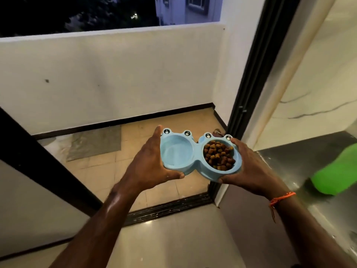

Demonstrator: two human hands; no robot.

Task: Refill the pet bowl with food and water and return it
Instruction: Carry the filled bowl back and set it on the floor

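I hold a light blue double pet bowl (195, 161) with frog eyes on its far rim, level and in the air above a balcony doorway. Its right cup holds brown kibble (219, 155). Its left cup (176, 151) looks filled with clear water. My left hand (148, 161) grips the bowl's left end, thumb underneath near me, fingers along the far side. My right hand (249, 167) grips the right end by the kibble cup. An orange thread band (282, 198) circles my right wrist.
A black door track (170, 207) crosses the floor below the bowl. Beyond it lie beige balcony tiles, a grey mat (94, 142) and a white parapet wall (108, 74). A black frame post (251, 74) stands at right beside glass, with a green object (338, 171) behind.
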